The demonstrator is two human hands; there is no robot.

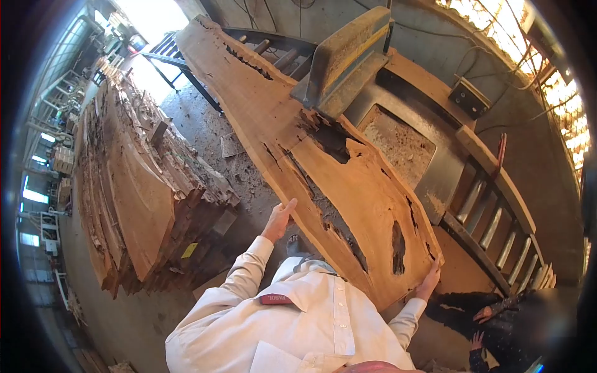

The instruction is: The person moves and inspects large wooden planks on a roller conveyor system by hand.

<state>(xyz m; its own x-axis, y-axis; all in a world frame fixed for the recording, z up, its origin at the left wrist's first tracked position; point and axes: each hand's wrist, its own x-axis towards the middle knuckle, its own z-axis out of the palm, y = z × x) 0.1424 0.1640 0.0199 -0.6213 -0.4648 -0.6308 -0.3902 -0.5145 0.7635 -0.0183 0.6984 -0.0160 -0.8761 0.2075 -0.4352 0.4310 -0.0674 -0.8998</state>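
Head view: the live-edge wood slab (pixel 373 186) lies along the machine's roller bed (pixel 491 225). It looks heavy, stiff, cracked and splintery, so sound edges suit gripping best. The left hand (pixel 280 219) presses open fingers against its edge; the right hand (pixel 430 281) curls fingers round the near corner.

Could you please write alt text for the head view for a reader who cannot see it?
A person in a white shirt holds a long, cracked wooden slab on a roller-bed machine, left hand against its edge, right hand gripping its near end. Stacked slabs lie to the left.
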